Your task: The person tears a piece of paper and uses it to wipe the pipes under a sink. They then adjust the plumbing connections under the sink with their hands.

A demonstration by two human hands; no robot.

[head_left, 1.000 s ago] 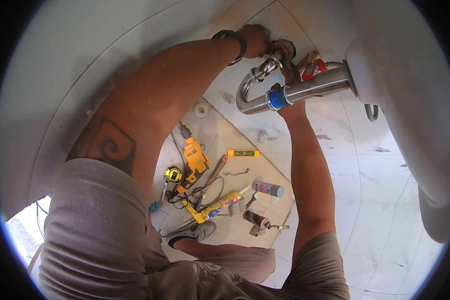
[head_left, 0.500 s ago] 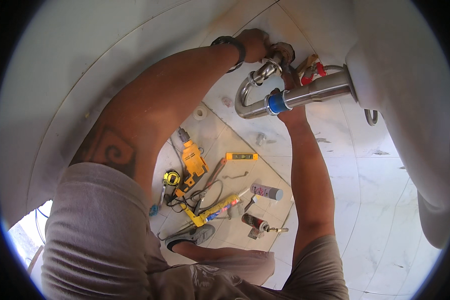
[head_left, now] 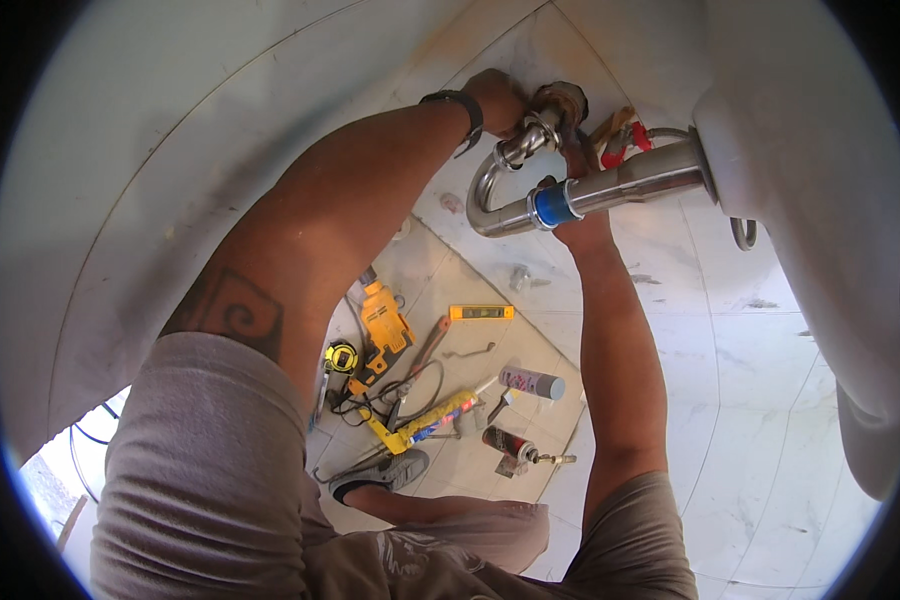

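Observation:
A chrome drain pipe [head_left: 620, 188] with a blue band [head_left: 550, 204] curves from the white basin [head_left: 800, 150] toward the tiled wall. My left hand [head_left: 497, 100], with a black wristband, is closed on the nut at the pipe's curved wall end [head_left: 526, 142]. My right hand [head_left: 582, 222] reaches up from below and is mostly hidden behind the pipe. Its fingers appear closed on red-handled pliers [head_left: 618, 140] just above the pipe.
On the tiled floor below lie a yellow drill [head_left: 384, 325], a tape measure [head_left: 340, 357], a small yellow level [head_left: 481, 312], a caulking gun [head_left: 420, 420], a spray can [head_left: 532, 381] and a torch canister [head_left: 510, 445]. My shoe [head_left: 380, 475] rests beside them.
Both hands stay at the pipe. My left hand has shifted slightly along the curved end, and the view has drifted a little.

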